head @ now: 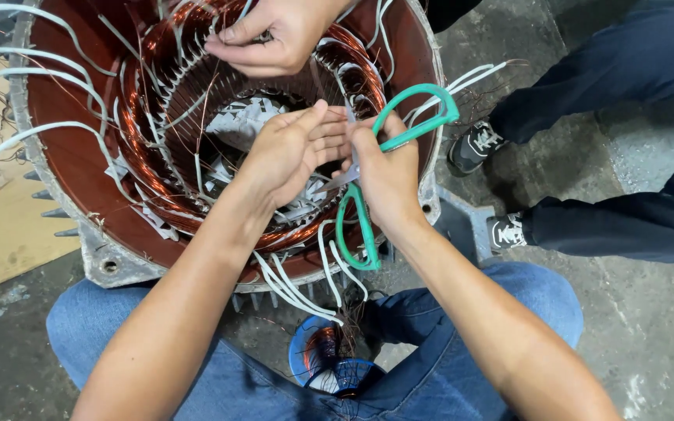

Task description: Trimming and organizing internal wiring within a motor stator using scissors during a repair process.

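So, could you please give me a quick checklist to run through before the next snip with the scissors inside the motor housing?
1. Right hand has a firm grip on the green-handled scissors: ok.
2. Left hand steadies the piece at the blades: ok.
3. Left fingertips clear of the blades: cannot tell, they sit very close.
4. Copper windings away from the blade tips: cannot tell.
5. Another person's hand at the far rim, apart from the scissors: ok.
6. White sleeved leads draped over the near rim, clear of the cut: ok.
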